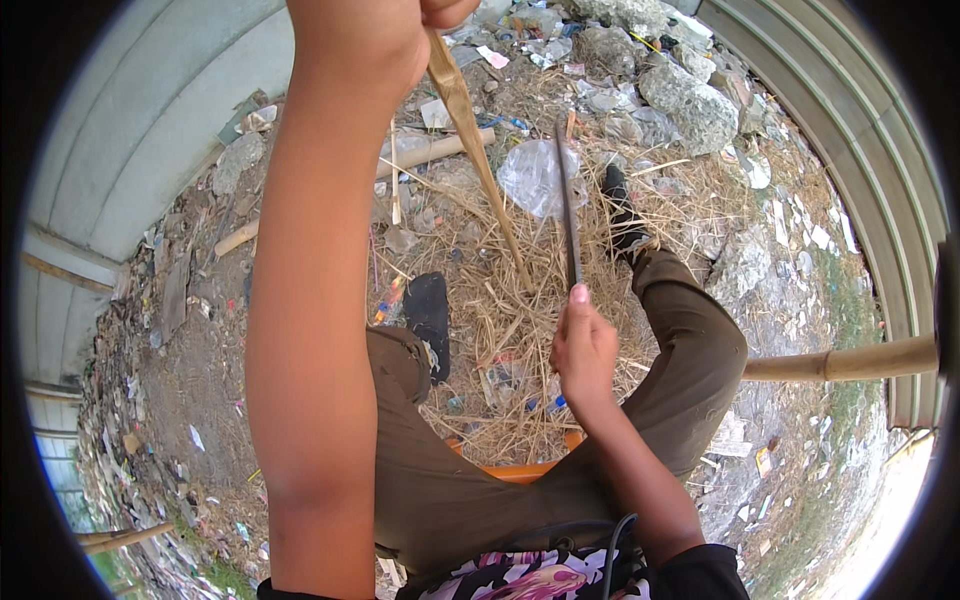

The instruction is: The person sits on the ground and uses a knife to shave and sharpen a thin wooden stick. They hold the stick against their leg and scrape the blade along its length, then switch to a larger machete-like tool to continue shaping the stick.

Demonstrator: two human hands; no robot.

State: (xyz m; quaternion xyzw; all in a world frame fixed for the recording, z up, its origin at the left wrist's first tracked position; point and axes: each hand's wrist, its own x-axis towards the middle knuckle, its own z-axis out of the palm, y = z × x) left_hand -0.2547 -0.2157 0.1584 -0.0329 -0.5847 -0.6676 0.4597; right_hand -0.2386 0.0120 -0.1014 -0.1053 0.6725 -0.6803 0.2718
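My left arm reaches far up across the view, and my left hand (375,28) is closed at the top edge, partly cut off. From it a flat strip of split bamboo (470,125) slants down, its lower end among pale shavings (510,310) on the ground between my feet. My right hand (586,345) is wrapped round the handle end of a long, narrow, dark knife (568,200). Its blade points up and away, just right of the strip and apart from it. The knife's handle is mostly hidden in my fingers.
I sit on something orange (515,472), legs apart. A crumpled clear plastic piece (535,180) lies beyond the shavings. Bamboo poles lie behind my left arm; another bamboo pole (850,360) runs to the right. Rocks (690,105), scattered litter and sheet walls (160,130) surround me.
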